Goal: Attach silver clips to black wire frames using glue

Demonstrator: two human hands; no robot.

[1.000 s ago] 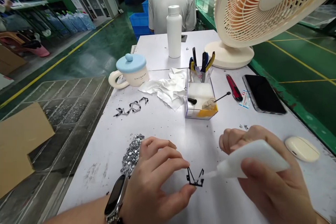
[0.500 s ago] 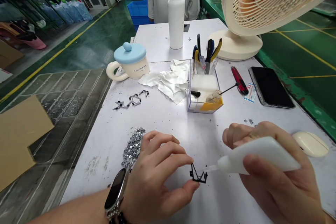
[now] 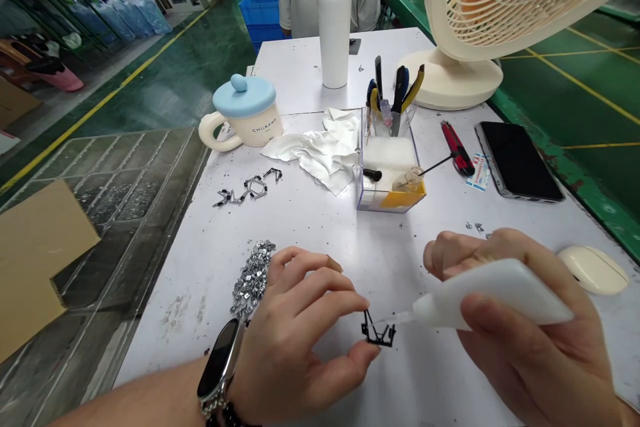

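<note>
The left hand [image 3: 300, 337] pinches a small black frame [image 3: 383, 342] between thumb and forefinger, just above the table [image 3: 320, 230], its other fingers loosely bent. The frame is in front of the person, between the two hands. The right hand [image 3: 540, 340] grasps a white bottle [image 3: 500, 290], thumb pressed along its near side, the bottle tipped so that its thin nozzle [image 3: 399, 317] points left at the frame's open side – whether the two touch, I cannot tell. A dark-faced watch [image 3: 219, 358] circles the left wrist. Just beyond the left hand lies a heap of small metal pieces [image 3: 253, 278]; farther off, some small black-and-silver parts [image 3: 235, 198] lie in a loose line near a lidded mug [image 3: 254, 125]. Crumpled tissue [image 3: 327, 153] lies between the mug and a clear box [image 3: 383, 201] with pliers [image 3: 401, 88] standing at its back. To the right are a red cutter [image 3: 457, 148], a phone [image 3: 520, 160] and – near the right hand – a cream oval case [image 3: 595, 269].
</note>
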